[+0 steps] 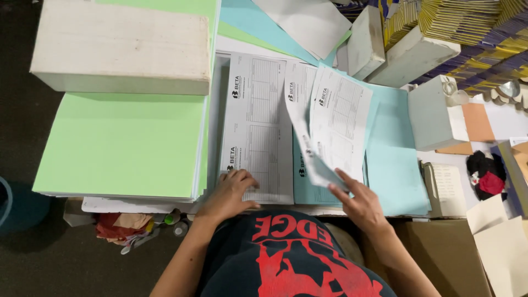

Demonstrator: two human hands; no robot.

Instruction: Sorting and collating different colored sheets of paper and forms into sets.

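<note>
1. The floor (33, 258) at the left is dark and dim.
2. The work table (137, 206) is fully covered; only its pale front edge shows.
3. A brown cardboard surface (440, 247) lies at the lower right.
4. The light falls evenly from above.

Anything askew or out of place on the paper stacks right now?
Only the white printed sheets in the right hand: they are lifted and tilted over the blue stack. The left hand rests on the flat white stack. Nothing looks torn or spilled.
</note>
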